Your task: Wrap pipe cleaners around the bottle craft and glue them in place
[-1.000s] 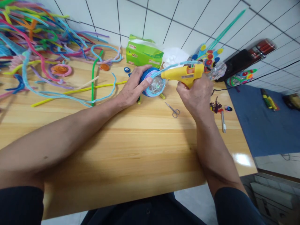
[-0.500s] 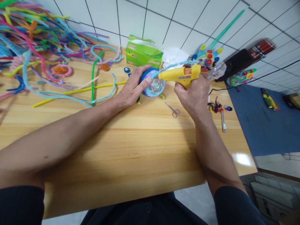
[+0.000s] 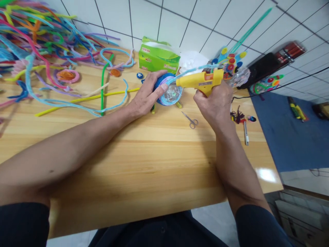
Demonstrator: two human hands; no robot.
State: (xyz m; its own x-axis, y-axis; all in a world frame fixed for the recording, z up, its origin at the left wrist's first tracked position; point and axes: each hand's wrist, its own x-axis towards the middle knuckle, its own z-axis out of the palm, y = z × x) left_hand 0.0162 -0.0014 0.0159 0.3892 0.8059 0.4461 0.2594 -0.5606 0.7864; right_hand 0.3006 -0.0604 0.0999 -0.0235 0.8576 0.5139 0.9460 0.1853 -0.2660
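One yellow glue gun (image 3: pixel 202 79): the right hand (image 3: pixel 217 103) is clasping its handle and hiding the trigger; its long axis is running sideways, nozzle pointing left to the round piece, contact being hard to make out. One pipe-cleaner-wound round piece (image 3: pixel 171 94), by the tissue pack: the left hand (image 3: pixel 148 92) is gripping and partly covering its left side, thumb over the rim. One pair of scissors (image 3: pixel 190 121) and one green tissue pack (image 3: pixel 159 58) are occupying the surface (image 3: pixel 154 154). Heaped pipe cleaners (image 3: pixel 34 37): tangling beyond count, leaving view at left.

We're head-high here, peering forward and down, near over the wooden table (image 3: pixel 144 171), facing the far tiled wall (image 3: pixel 169 24).
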